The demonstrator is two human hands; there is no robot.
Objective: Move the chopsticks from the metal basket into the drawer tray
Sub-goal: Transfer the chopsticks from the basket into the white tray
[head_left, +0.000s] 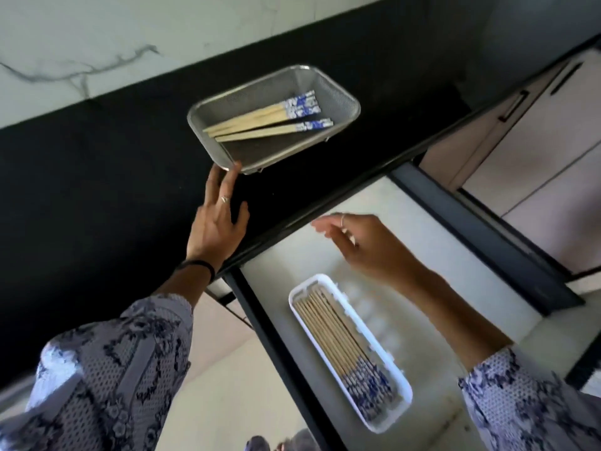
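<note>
1. Reaching back for another load, judging by the head view: the left hand (216, 222) is stretching across the black countertop (97, 177) toward the metal basket (344, 102), and the right hand (361, 245) is hanging over the open drawer (422, 222).
2. Sitting near the countertop's front edge, the basket is holding a few remaining chopsticks (260, 120), lying loosely side by side, blue-patterned ends pointing right, plain tips toward the basket's left wall.
3. Lying in the drawer's front part, the white tray (401, 390) is already carrying a neat row of chopsticks, patterned ends toward the person, so the task is looking mostly done.
4. Doing this step well, in my judgement: steadying the basket at its near-left corner with the left hand, gathering the remaining sticks together around their middle, and keeping the patterned ends matching the tray's row when laying them down.
5. Risking a scatter if only one end is being lifted, since the sticks are lying loose and slightly crossed.
6. Left fingers (227, 187) are spreading loosely, extended; fingertips are touching, or nearly touching, the basket's near-left corner rim. Holding nothing.
7. Right fingers (325, 226) are relaxing half-curled, slightly apart, blurred at the tips. Holding nothing, touching nothing visible, hovering above the drawer floor near its back edge.
</note>
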